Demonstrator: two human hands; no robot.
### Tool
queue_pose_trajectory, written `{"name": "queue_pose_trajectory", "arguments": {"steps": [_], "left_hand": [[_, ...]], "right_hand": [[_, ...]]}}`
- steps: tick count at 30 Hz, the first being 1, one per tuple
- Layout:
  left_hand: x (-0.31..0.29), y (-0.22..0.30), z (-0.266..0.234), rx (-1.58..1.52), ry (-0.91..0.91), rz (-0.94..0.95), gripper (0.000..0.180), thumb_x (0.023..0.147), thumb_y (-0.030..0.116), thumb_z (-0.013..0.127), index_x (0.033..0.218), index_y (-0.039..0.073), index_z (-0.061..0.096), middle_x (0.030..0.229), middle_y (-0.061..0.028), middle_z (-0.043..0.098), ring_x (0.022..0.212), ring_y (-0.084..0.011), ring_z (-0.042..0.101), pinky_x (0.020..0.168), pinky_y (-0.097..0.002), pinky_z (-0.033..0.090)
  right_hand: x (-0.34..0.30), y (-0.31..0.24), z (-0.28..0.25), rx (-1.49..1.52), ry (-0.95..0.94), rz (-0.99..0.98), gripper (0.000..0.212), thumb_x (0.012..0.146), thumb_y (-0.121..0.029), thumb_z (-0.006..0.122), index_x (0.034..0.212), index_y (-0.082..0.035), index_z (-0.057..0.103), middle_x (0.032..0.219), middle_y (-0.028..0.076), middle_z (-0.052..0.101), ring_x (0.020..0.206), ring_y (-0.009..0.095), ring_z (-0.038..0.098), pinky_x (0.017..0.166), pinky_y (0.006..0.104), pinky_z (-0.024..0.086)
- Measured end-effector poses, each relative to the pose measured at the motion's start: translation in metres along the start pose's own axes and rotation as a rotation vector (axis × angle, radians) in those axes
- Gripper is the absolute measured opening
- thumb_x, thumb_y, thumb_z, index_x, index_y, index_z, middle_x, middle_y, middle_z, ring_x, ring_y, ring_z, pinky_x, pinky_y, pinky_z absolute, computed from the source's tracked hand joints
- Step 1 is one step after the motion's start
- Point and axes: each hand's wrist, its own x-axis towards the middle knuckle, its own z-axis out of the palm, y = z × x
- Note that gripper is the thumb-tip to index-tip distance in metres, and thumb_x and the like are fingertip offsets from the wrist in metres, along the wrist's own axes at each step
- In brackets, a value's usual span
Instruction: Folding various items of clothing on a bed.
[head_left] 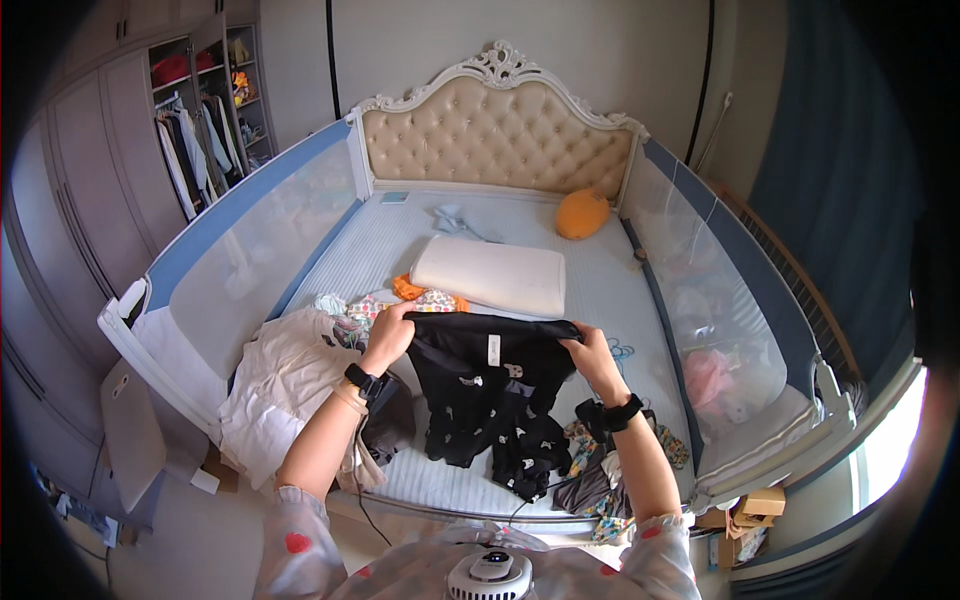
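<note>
A pair of black pants (470, 385) with small pale prints hangs stretched by its waistband between my two hands, above the near part of the bed. My left hand (392, 332) grips the left end of the waistband. At the other end, my right hand (592, 356) pinches the band. A white label (494, 350) shows inside the waist. Below, the legs droop in folds toward the mattress, the right one bunched near a heap of patterned clothes (605, 480). To the left of the pants lies a pile of cream-coloured clothes (285, 385).
A white pillow (490, 272) lies mid-bed, with orange and dotted cloth (435, 298) beside it. An orange cushion (582, 214) sits near the tufted headboard (500, 130). Mesh guard rails (265, 215) flank the bed (340, 250). Cardboard boxes (758, 508) stand at the lower right.
</note>
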Motion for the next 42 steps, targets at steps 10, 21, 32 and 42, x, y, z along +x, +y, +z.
{"name": "queue_pose_trajectory", "arguments": {"steps": [10,21,32,42], "left_hand": [[-0.005,0.028,-0.033,-0.241,-0.250,0.180,0.034,0.074,0.002,0.049,0.108,0.000,0.043,0.103,-0.0174,0.056,0.101,-0.0304,0.054,0.089,-0.0339,0.039],[0.001,0.083,-0.080,-0.089,-0.476,0.569,0.044,0.070,0.000,0.055,0.114,-0.001,0.052,0.107,-0.0187,0.060,0.109,-0.0327,0.055,0.095,-0.0364,0.041],[0.015,0.122,-0.115,0.035,-0.450,0.323,0.037,0.078,0.020,0.073,0.103,-0.004,0.060,0.098,-0.0216,0.065,0.092,-0.0344,0.063,0.078,-0.0360,0.047],[0.009,0.114,-0.111,0.164,-0.499,0.420,0.042,0.073,0.017,0.076,0.108,-0.001,0.059,0.098,-0.0181,0.066,0.095,-0.0344,0.062,0.082,-0.0343,0.047]], "right_hand": [[-0.008,-0.009,-0.038,0.398,-0.220,0.062,0.033,0.085,-0.008,0.041,0.107,0.009,0.058,0.072,0.012,0.060,0.071,0.016,0.056,0.071,0.0289,0.047],[-0.016,-0.033,-0.080,-0.371,-0.037,-0.264,0.016,0.077,0.002,0.055,0.090,0.002,0.065,0.073,0.021,0.063,0.072,0.031,0.067,0.066,0.0313,0.051],[-0.011,-0.085,-0.114,-0.069,-0.216,-0.305,0.009,0.084,0.002,0.055,0.093,0.003,0.056,0.075,0.006,0.056,0.067,0.011,0.050,0.061,0.0264,0.043],[-0.013,-0.081,-0.116,-0.490,-0.126,-0.508,0.016,0.070,0.006,0.055,0.085,0.003,0.054,0.071,0.012,0.060,0.062,0.018,0.057,0.060,0.0280,0.045]]}}
